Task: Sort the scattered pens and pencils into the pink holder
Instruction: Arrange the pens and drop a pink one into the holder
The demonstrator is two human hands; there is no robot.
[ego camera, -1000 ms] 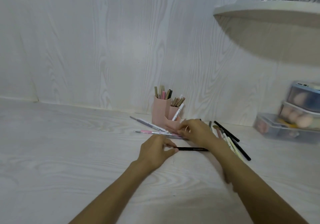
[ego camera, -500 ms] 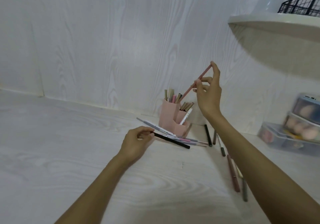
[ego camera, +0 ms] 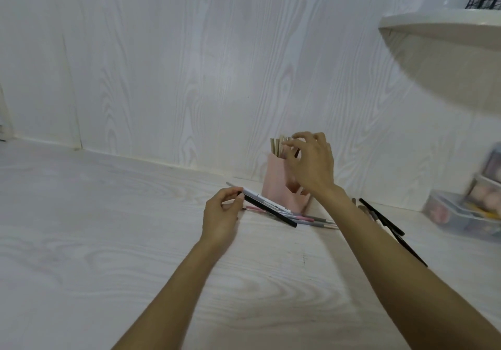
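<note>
- Left hand (ego camera: 221,214) of mine was pinched shut on one end of a slim matte black pen (ego camera: 267,210), thumb and fingertips closed round it, low over the pale wood-grain laminate desk (ego camera: 95,241).
- That pen's long axis ran from my grip away to the right and a little toward me, its far end sitting over the loose pens; the tall pink plastic holder (ego camera: 276,184) lay to the right and farther back, so I judged the pen would need tipping upright before going in.
- Beside it lay a white pen with a grey clip (ego camera: 267,202) and a few thin pink and grey pens (ego camera: 311,221), just in front of the holder.
- My right hand (ego camera: 311,164) hovered over the holder's rim, fingers spread and curled, gripping nothing I could make out, among the wooden pencil ends (ego camera: 277,146) standing inside.
- Farther right, long glossy black pencils (ego camera: 381,215) lay scattered, partly hidden by my right forearm; that hand was the nearer one to them.
</note>
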